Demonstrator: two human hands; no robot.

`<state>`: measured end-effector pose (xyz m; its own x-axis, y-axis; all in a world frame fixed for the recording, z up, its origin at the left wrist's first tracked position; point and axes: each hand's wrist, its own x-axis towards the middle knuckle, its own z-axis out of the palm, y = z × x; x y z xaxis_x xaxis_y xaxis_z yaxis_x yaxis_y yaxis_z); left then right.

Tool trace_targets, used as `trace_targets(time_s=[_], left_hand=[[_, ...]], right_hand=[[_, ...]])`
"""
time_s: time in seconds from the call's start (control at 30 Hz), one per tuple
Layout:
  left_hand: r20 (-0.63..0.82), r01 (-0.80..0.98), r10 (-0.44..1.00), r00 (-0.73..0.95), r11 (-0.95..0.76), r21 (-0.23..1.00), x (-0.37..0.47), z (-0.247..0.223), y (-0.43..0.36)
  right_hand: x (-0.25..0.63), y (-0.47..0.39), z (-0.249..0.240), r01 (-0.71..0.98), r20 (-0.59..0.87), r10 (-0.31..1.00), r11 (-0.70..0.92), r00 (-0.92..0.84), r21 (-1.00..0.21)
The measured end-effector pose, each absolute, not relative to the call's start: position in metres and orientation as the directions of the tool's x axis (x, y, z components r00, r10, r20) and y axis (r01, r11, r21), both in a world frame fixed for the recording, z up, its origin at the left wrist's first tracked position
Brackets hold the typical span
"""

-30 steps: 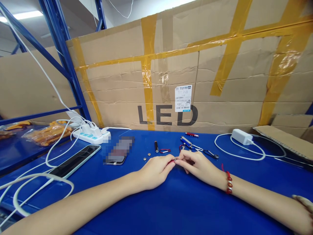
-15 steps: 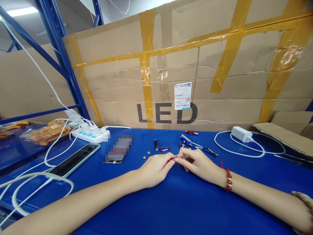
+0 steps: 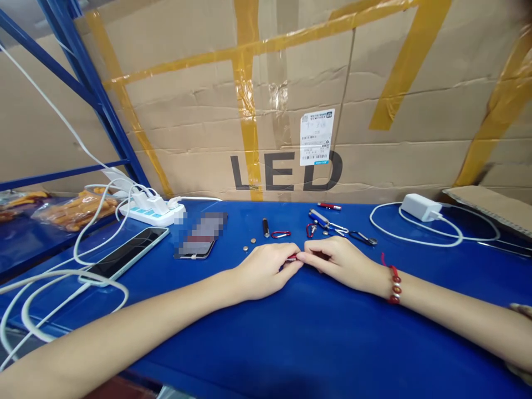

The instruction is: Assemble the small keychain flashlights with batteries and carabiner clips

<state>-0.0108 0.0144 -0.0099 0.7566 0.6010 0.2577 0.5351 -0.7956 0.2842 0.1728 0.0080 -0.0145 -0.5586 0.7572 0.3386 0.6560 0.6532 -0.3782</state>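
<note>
My left hand [image 3: 268,271] is closed around a small red metal tube [image 3: 292,257], most of it hidden by my fingers. The thumb and forefinger of my right hand [image 3: 338,260] pinch together at the tube's right end; whether a smaller part sits between them I cannot make out. Just beyond my left hand are a red carabiner [image 3: 281,234], a short black tube [image 3: 266,228] and two coin cells, one [image 3: 253,241] slightly farther off than the other [image 3: 245,249]. Past my right hand lie a blue pen-like tube [image 3: 319,218], a silver carabiner [image 3: 338,228] and a black carabiner [image 3: 361,238].
A second red tube [image 3: 329,206] lies near the large cardboard box [image 3: 187,127]. To the left are a phone [image 3: 128,255] on a cable, a dark phone [image 3: 201,238] and a white power strip [image 3: 166,213]. A white charger [image 3: 420,207] with looped cable sits right.
The view has tipped downward. Between my hands, more of the red tube now shows, and my right fingertips have shifted slightly along its end. The loose things on the table stay put.
</note>
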Motion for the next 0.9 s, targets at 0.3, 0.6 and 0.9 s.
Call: trace_targets(time_s=[0.3,0.6,0.9], left_hand=[[0.25,0.506,0.587,0.77,-0.801,0.32,-0.012,-0.0125,0.0168],[0.243,0.513,0.591,0.77,-0.798,0.315,-0.0112,-0.0116,0.0162],[0.249,0.53,0.601,0.76,-0.794,0.297,-0.0116,-0.009,0.0134]], right_hand=[[0.1754,0.0115,-0.0192,0.65,0.316,0.751,0.66,-0.579,-0.377],[0.1735,0.0112,-0.0175,0.652,0.313,0.751,0.66,-0.581,-0.373],[0.1728,0.0091,-0.0153,0.64,0.326,0.747,0.665,-0.58,-0.385]])
